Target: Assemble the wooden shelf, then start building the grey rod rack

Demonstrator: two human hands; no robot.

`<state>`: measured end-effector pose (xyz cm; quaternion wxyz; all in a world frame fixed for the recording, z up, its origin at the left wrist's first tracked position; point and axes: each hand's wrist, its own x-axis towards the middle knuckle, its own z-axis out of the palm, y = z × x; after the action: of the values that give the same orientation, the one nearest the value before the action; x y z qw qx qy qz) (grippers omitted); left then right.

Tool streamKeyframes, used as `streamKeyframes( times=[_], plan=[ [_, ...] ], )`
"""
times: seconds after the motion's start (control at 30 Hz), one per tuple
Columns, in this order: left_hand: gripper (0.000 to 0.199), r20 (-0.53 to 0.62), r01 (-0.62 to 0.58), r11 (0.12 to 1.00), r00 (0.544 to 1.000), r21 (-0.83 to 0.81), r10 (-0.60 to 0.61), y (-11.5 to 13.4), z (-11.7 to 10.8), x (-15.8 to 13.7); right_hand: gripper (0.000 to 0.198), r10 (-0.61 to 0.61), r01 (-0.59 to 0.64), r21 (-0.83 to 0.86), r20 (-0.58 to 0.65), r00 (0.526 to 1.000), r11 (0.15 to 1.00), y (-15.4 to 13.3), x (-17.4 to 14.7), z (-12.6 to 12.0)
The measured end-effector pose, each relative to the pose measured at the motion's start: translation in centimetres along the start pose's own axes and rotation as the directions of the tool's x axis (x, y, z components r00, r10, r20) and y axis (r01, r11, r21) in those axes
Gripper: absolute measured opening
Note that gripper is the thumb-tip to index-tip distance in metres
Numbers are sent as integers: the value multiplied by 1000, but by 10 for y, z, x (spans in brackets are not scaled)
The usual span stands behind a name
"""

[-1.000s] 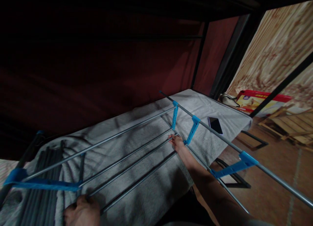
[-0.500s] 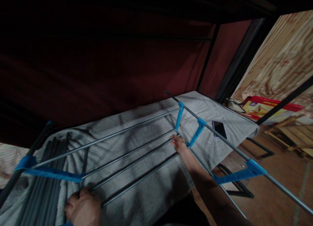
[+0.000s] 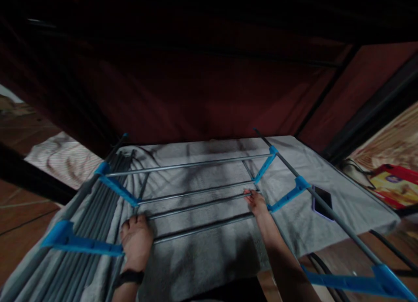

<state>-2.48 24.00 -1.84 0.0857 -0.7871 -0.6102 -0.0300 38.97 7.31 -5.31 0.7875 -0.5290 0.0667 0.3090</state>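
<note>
A: What is seen of the drying rack [image 3: 196, 180]?

B: A frame of thin grey metal rods joined by bright blue plastic connectors is seen, lying flat on a grey towel [image 3: 209, 258] spread over a bed. Four parallel rods are counted across the middle section, running from left to right. At least six blue connectors are counted in view: three on the left side and three on the right.

A: Where are the hands placed?

B: The left hand [image 3: 136, 240] is laid on the left end of the rods, just beside a blue connector; its fingers are curled down over the rack's side bar, but whether it is truly gripped cannot be told. A dark band is worn at that wrist. The right hand [image 3: 256, 202] is set at the right end of the third rod, its fingers closed around the rod's tip next to a blue connector.

A: What else is seen?

B: One dark phone [image 3: 321, 201] is seen lying on the towel, partly crossed by the long side rod. One red and yellow box [image 3: 393, 184] is seen on the floor at the right. A dark red cloth wall is hung behind the bed.
</note>
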Motion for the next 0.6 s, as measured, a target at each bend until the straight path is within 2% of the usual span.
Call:
streamKeyframes(
  times=[0.07, 0.33, 0.5, 0.6],
  plan=[
    [41, 10, 21, 1000, 1000, 2, -21, 3, -2, -2, 10, 55, -56, -35, -30, 998, 998, 3, 4, -1],
    [40, 20, 54, 998, 998, -35, -53, 9, -9, -7, 11, 98, -102, -115, -38, 994, 988, -4, 6, -7],
    [43, 23, 50, 991, 999, -123, -48, 12, -14, -10, 11, 93, -104, -128, -88, 992, 986, -2, 16, -15],
    [40, 34, 61, 984, 998, -169, -56, 13, -16, -10, 11, 90, -97, -188, -41, 995, 977, 1, 28, -24]
  ],
)
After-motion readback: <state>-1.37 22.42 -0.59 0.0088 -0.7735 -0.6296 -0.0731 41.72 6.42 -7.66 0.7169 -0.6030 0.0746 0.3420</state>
